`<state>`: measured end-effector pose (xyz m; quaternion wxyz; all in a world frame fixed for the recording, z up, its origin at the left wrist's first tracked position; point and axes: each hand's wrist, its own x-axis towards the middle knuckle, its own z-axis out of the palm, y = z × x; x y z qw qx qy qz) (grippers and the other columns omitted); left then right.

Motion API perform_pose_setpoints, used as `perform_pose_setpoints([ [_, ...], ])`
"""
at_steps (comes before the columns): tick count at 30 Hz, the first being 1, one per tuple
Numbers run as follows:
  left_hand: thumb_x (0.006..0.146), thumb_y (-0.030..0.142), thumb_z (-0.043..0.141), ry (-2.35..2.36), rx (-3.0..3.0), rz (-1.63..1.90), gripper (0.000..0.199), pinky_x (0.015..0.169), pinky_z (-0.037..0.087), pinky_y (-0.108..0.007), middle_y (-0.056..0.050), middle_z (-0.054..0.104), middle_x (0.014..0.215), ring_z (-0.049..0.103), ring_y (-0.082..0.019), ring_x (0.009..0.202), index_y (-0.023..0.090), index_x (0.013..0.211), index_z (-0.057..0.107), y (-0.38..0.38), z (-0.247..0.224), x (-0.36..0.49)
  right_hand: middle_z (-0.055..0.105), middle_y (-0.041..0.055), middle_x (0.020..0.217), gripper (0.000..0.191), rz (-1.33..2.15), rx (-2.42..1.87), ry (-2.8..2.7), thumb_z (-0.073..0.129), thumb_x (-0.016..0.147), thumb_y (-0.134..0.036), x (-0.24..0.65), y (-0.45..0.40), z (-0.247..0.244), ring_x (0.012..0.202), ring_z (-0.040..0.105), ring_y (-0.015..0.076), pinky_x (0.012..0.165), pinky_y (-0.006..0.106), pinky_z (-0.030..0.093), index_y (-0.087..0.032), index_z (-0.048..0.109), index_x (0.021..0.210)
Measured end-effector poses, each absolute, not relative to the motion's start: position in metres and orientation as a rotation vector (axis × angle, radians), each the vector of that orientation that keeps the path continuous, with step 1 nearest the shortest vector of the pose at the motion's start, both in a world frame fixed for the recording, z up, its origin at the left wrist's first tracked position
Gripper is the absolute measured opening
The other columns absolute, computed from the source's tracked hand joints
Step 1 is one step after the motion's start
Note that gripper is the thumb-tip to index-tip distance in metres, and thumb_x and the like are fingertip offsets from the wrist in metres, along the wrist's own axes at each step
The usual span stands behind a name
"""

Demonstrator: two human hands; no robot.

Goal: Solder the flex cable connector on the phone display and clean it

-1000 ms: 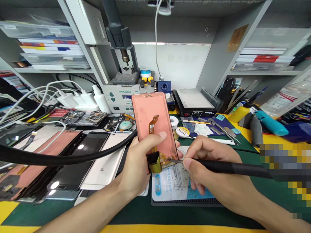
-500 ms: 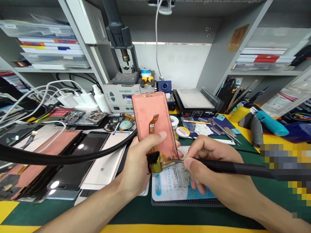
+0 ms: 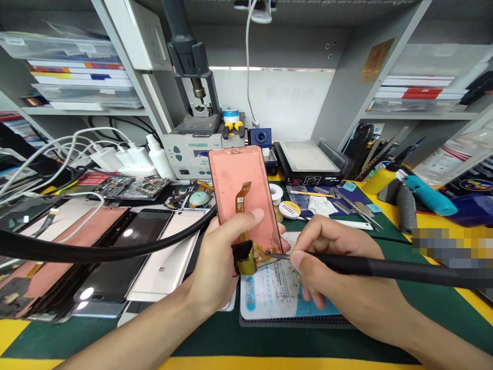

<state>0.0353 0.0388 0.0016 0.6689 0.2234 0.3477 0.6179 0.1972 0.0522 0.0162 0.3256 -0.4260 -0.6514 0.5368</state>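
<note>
Phone display panel (image 3: pixel 239 190), pink-filmed, gripped upright above the bench (image 3: pixel 77 339) by the clenched left hand (image 3: pixel 221 254); right hand (image 3: pixel 331 267) pinches a soldering iron (image 3: pixel 365 264), its tip at the amber flex cable (image 3: pixel 262 252), the joint's state too small to tell.

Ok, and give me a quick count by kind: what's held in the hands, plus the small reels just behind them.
Phone display panel, in the left hand: 1
Soldering iron, in the right hand: 1
Small reels, a white reel and a yellow-rimmed reel: 2
Total: 4
</note>
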Motion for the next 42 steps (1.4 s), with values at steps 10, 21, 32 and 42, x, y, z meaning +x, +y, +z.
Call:
perform_pose_setpoints([
  [10, 0.080, 0.023, 0.066, 0.794, 0.510, 1.394, 0.021, 0.076, 0.059, -0.041, -0.008, 0.075, 0.087, 0.073, -0.027, 0.081, 0.015, 0.098, 0.073, 0.0392, 0.0017, 0.0358, 0.057, -0.0052, 0.052, 0.016, 1.399, -1.042, -1.781, 0.059, 0.087, -0.019, 0.2029, 0.0577, 0.0090, 0.039, 0.049, 0.0086, 0.041, 0.019, 0.039, -0.023, 0.053, 0.072],
  [21, 0.080, 0.023, 0.066, 0.803, 0.521, 1.391, 0.021, 0.075, 0.059, -0.040, -0.010, 0.075, 0.086, 0.073, -0.027, 0.080, 0.013, 0.096, 0.073, 0.0376, 0.0023, 0.0344, 0.057, -0.0057, 0.052, 0.016, 1.392, -1.011, -1.797, 0.058, 0.088, -0.018, 0.2039, 0.0585, 0.0056, 0.039, 0.049, 0.0083, 0.040, 0.018, 0.039, -0.023, 0.053, 0.074],
  [32, 0.079, 0.023, 0.066, 0.800, 0.517, 1.394, 0.021, 0.074, 0.059, -0.039, -0.008, 0.075, 0.084, 0.072, -0.027, 0.080, 0.014, 0.097, 0.073, 0.0388, 0.0024, 0.0348, 0.058, -0.0050, 0.053, 0.016, 1.406, -1.055, -1.805, 0.059, 0.087, -0.019, 0.2031, 0.0573, 0.0089, 0.040, 0.050, 0.0084, 0.041, 0.019, 0.039, -0.022, 0.053, 0.073],
  [42, 0.080, 0.024, 0.066, 0.787, 0.523, 1.388, 0.020, 0.076, 0.059, -0.040, -0.008, 0.075, 0.086, 0.072, -0.027, 0.081, 0.015, 0.096, 0.073, 0.0394, 0.0014, 0.0351, 0.057, -0.0059, 0.052, 0.015, 1.407, -1.080, -1.773, 0.061, 0.084, -0.018, 0.2016, 0.0553, 0.0116, 0.039, 0.049, 0.0084, 0.041, 0.019, 0.039, -0.022, 0.054, 0.072],
])
